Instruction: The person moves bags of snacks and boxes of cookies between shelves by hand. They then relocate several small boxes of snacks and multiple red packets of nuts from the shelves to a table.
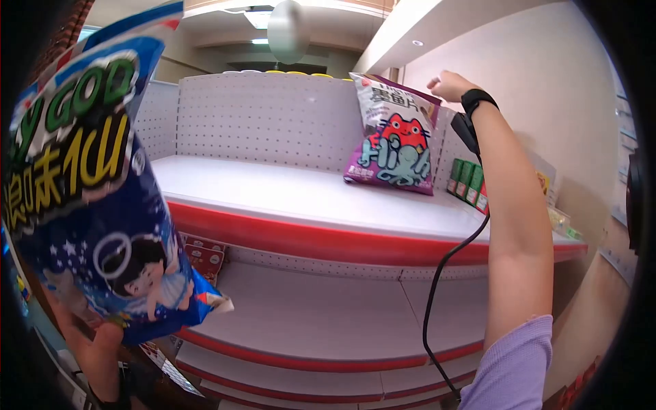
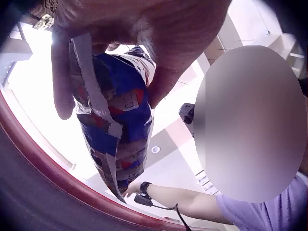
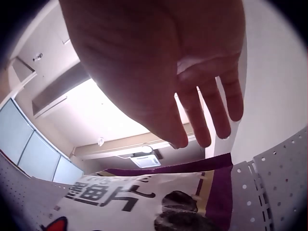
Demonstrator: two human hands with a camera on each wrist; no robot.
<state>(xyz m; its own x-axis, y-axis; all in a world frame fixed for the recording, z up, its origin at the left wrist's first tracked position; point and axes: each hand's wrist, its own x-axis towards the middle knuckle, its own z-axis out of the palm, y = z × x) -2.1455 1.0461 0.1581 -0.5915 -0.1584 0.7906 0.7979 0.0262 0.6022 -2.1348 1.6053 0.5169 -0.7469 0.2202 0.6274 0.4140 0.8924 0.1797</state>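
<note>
While the left hand (image 1: 96, 352) is gripping the blue bag (image 1: 102, 212) near its lower end, at frame left, the right hand (image 1: 452, 87) is hovering empty, fingers extended, near the purple bag (image 1: 395, 140), which is standing on the shelf (image 1: 253, 184), upper right of centre. Bag placement is apparently underway; the next move is seemingly requiring a steady left grip.
</note>
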